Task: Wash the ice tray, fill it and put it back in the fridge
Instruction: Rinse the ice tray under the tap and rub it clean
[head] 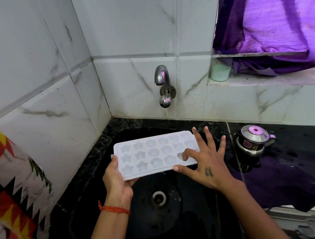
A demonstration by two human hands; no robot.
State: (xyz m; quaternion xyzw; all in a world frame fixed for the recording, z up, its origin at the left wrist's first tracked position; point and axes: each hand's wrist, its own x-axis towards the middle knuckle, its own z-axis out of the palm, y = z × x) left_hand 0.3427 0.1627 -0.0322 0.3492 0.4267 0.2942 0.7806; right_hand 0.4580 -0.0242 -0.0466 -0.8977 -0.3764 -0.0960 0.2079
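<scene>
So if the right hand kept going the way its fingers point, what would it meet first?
Probably the sink's back rim, then the tiled wall. The right hand, fingers spread, rests on the tray; depth is unclear.

A pale, whitish ice tray point(153, 155) is sitting near the centre of the frame, slightly left, lying nearly flat with its open face up. Its moulded cells are running in three rows, star shapes at the left end, rounder flower-like shapes toward the right. No water is showing in the cells.
</scene>
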